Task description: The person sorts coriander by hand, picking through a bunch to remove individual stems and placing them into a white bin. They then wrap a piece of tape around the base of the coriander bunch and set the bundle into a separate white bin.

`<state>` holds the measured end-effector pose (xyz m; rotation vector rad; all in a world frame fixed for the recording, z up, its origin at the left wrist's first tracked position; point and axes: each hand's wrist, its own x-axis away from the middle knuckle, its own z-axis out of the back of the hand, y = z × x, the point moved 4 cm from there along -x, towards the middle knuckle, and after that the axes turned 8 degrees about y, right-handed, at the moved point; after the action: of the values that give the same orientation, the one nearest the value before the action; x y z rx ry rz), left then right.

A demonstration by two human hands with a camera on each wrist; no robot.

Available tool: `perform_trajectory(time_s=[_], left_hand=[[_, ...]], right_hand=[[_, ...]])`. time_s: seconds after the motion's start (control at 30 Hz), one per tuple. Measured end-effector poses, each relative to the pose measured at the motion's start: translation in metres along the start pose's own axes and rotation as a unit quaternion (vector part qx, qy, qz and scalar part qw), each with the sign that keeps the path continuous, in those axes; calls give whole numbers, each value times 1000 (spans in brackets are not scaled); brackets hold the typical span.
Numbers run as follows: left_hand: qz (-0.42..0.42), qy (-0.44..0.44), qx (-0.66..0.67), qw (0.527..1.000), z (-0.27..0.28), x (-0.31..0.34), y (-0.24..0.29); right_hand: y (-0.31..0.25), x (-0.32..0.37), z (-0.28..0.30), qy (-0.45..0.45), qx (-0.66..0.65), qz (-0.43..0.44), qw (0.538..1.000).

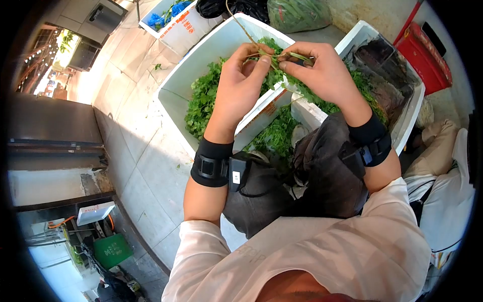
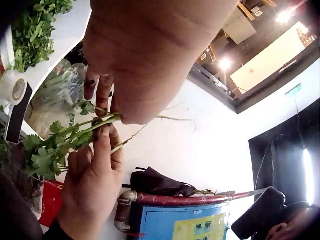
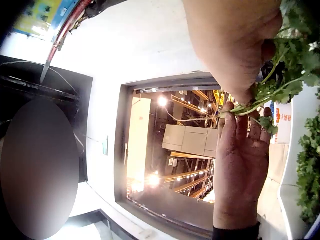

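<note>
Both hands hold a small bunch of coriander (image 2: 47,152) above a white foam box (image 1: 176,70). My left hand (image 1: 239,83) pinches the stems near the root end, with one long thin root (image 1: 240,22) sticking up past the fingers. My right hand (image 1: 327,75) pinches green stems between thumb and fingers, close beside the left fingertips. In the left wrist view, the leaves spread to the left of the right hand (image 2: 90,185). Dark soil marks the fingertips. Loose coriander (image 1: 204,100) fills part of the box below, and more coriander (image 1: 276,131) lies between the knees.
To the right stands another foam box (image 1: 415,95) with dark, soiled contents and greens. A red dustpan (image 1: 425,58) is beyond it. At the back are a clear bag of greens (image 1: 299,15) and a foam box (image 1: 176,32) with blue plastic. Another person (image 1: 437,156) is at the right.
</note>
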<state>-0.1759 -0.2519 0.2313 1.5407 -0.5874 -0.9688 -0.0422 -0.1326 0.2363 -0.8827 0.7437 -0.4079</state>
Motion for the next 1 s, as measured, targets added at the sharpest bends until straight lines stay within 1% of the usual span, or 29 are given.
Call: perform_trajectory(time_s=[0.03,0.1,0.13,0.2,0.23,0.27,0.3,0.33,0.4,0.43,0.47,0.5,0.53,0.57,0.6,0.63,0.7,0.77,0.8,0.87,1.0], left_hand=[[2,1,-1,1000,0,0,0],[-16,17,-63,998,0,0,0],[-15,19,-64,998,0,0,-2],[-53,19,-111,992,-2,0,-2],[-51,20,-111,992,-3,0,-4],[-70,20,-139,988,-5,0,-4],[-88,19,-166,982,-6,1,-5],[-86,19,-166,982,-6,0,-7],[-185,15,-202,962,-7,-1,-2],[-184,15,-202,962,-7,-2,-2],[-204,14,-224,953,-5,-2,1],[-223,12,-246,943,-5,-2,3],[-223,12,-246,943,-4,-2,2],[-202,16,-225,953,-2,-3,-1],[-181,19,-204,962,-1,-3,-4],[-182,19,-204,962,-1,-3,-4],[-120,26,-143,982,1,-4,-6],[-113,20,-140,983,3,-4,-5],[-104,15,-137,985,4,-4,-5],[-95,16,-123,988,4,-3,-4],[-75,15,-77,994,3,-2,-2]], right_hand=[[-1,0,0,-2,9,-7,1000],[-1,1,-1,-7,17,-15,1000],[0,1,-2,-5,22,-16,1000],[3,0,-3,-6,26,-17,1000],[8,1,-5,-13,21,-35,999],[13,1,-7,-20,16,-53,998],[14,0,-7,-22,15,-54,998],[15,0,-9,-35,1,-60,998],[17,-1,-9,-48,-13,-67,996],[17,-2,-8,-71,-9,-55,996],[16,-2,-8,-94,-5,-42,995],[18,-2,-8,-94,-5,-42,995],[21,-3,-7,-97,-31,-61,993],[23,-2,-8,-99,-57,-80,990],[23,-2,-8,-99,-57,-79,990],[24,-1,-8,-92,-81,-95,988],[23,-1,-8,-84,-106,-111,985],[23,-1,-8,-72,-133,-129,980],[23,-1,-9,-72,-133,-129,980],[22,-1,-9,-77,-103,-84,988],[19,0,-10,-85,-110,-86,987]])
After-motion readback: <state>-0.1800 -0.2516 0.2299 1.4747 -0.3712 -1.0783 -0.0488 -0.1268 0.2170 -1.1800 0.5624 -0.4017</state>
